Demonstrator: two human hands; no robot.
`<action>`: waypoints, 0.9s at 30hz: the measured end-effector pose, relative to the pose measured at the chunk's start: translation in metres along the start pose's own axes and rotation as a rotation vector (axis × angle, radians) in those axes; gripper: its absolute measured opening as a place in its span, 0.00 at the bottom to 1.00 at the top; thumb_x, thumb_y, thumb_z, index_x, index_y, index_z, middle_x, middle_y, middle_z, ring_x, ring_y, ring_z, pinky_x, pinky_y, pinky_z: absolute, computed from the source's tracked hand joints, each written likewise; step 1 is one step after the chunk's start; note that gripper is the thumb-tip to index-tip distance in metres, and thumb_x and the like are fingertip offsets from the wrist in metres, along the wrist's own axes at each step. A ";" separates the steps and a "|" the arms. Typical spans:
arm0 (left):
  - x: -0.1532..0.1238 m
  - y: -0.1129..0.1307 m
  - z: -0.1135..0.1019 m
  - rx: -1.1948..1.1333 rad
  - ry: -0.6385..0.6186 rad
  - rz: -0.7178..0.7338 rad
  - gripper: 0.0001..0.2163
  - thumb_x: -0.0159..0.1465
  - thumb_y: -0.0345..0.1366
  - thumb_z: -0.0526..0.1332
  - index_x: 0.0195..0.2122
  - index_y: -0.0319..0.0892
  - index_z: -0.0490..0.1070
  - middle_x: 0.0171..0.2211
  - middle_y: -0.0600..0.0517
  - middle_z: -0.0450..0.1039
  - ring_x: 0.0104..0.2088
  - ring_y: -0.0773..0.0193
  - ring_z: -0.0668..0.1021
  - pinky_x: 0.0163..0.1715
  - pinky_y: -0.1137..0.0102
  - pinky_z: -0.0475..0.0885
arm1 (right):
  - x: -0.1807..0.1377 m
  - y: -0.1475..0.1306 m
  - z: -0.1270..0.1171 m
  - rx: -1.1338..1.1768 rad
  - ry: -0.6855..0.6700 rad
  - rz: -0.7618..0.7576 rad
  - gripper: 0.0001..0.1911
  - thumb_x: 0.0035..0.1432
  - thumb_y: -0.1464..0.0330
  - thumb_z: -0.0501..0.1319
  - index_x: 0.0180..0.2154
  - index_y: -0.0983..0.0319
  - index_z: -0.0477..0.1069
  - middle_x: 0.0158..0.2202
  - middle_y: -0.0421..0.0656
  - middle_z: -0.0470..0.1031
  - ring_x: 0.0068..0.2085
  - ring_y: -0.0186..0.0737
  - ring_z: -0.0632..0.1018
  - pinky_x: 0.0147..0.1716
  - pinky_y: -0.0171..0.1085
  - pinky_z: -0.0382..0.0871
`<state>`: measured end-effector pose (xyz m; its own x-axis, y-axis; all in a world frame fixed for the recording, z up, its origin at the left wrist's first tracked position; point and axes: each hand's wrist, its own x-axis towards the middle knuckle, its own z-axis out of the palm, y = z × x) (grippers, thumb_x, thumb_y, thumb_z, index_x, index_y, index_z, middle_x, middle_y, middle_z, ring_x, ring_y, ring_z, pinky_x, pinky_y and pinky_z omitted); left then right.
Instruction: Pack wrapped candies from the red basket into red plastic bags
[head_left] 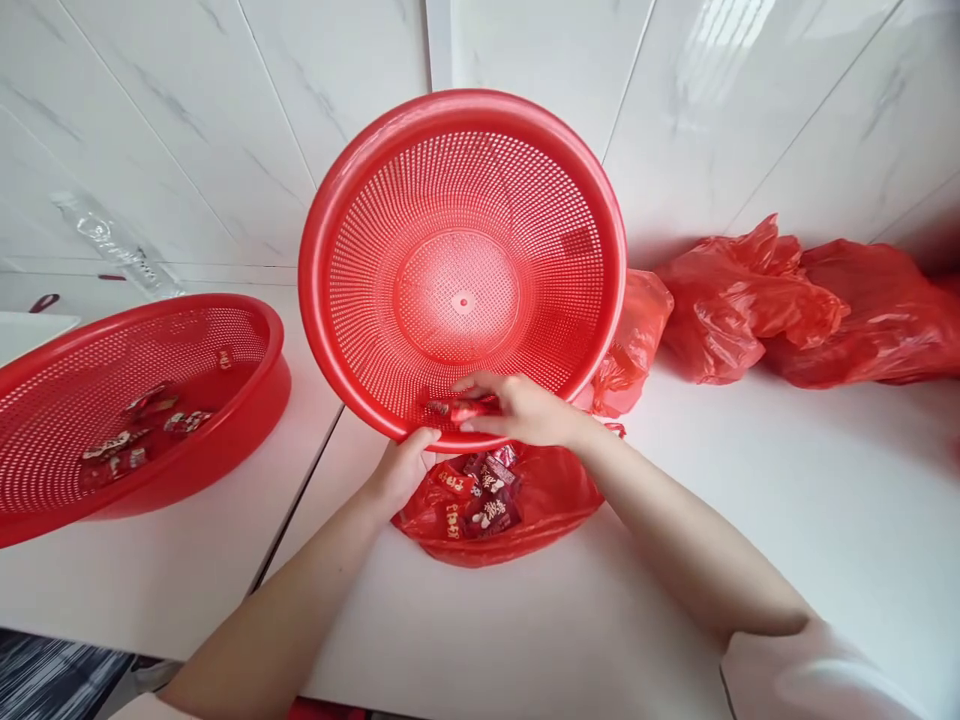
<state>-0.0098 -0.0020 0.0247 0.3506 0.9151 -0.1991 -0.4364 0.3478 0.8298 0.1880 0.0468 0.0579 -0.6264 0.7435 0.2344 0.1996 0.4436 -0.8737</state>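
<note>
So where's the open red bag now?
In the head view, the open red bag sits at centre on the white table, just below the tilted red basket, with wrapped sweets inside.

The person wears pale cloth on both arms. The right sleeve (817, 670) is a soft whitish pink, loose and plain, ending near the elbow, with a thin dark line along part of its edge. Only a sliver of the left sleeve (146, 708) shows, pale as well. The forearms (675, 525) are bare and slim, tapering smoothly; the left hand (405, 472) and right hand (529, 412) are bare too.
</note>
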 end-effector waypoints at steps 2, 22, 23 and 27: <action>0.001 0.002 -0.002 -0.021 -0.002 0.012 0.21 0.61 0.31 0.55 0.57 0.38 0.69 0.50 0.44 0.76 0.54 0.48 0.75 0.57 0.52 0.66 | 0.004 0.004 -0.002 0.344 0.152 0.120 0.20 0.57 0.58 0.64 0.46 0.65 0.72 0.42 0.48 0.79 0.43 0.42 0.80 0.46 0.42 0.74; 0.000 0.003 -0.002 -0.056 -0.087 -0.068 0.17 0.62 0.33 0.53 0.49 0.37 0.75 0.48 0.44 0.78 0.54 0.48 0.74 0.56 0.52 0.68 | 0.015 0.014 -0.007 0.873 0.615 0.197 0.13 0.45 0.60 0.70 0.27 0.62 0.75 0.27 0.38 0.77 0.28 0.34 0.75 0.33 0.35 0.69; 0.000 0.003 -0.003 -0.054 -0.088 -0.065 0.17 0.62 0.33 0.53 0.49 0.37 0.75 0.48 0.44 0.77 0.55 0.48 0.74 0.56 0.53 0.68 | 0.016 0.015 -0.007 0.862 0.626 0.182 0.13 0.45 0.60 0.70 0.27 0.62 0.74 0.26 0.38 0.76 0.28 0.34 0.74 0.32 0.34 0.68; 0.001 0.004 -0.002 -0.061 -0.077 -0.044 0.17 0.62 0.32 0.54 0.48 0.37 0.75 0.49 0.44 0.77 0.55 0.49 0.74 0.56 0.54 0.68 | 0.017 0.018 -0.006 0.809 0.688 0.087 0.12 0.48 0.60 0.69 0.25 0.62 0.72 0.24 0.37 0.73 0.26 0.31 0.71 0.30 0.32 0.66</action>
<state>-0.0127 0.0009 0.0263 0.4323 0.8811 -0.1918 -0.4677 0.4010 0.7877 0.1856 0.0702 0.0490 -0.0229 0.9916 0.1269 -0.4956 0.0990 -0.8629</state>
